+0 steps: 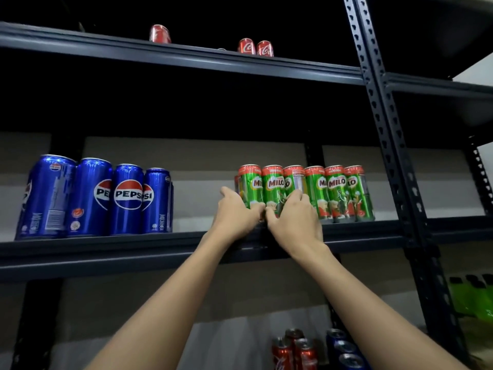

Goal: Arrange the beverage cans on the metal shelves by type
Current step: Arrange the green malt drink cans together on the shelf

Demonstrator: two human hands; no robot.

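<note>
my left hand (234, 213) and right hand (293, 214) each curl their grip round green milo cans (272, 190) on the middle shelf (106, 245); i should nudge them gently, upright, flush with their row.

open shelf room lies between the pepsi cans (93, 196) and the milo cans (306, 192).
</note>
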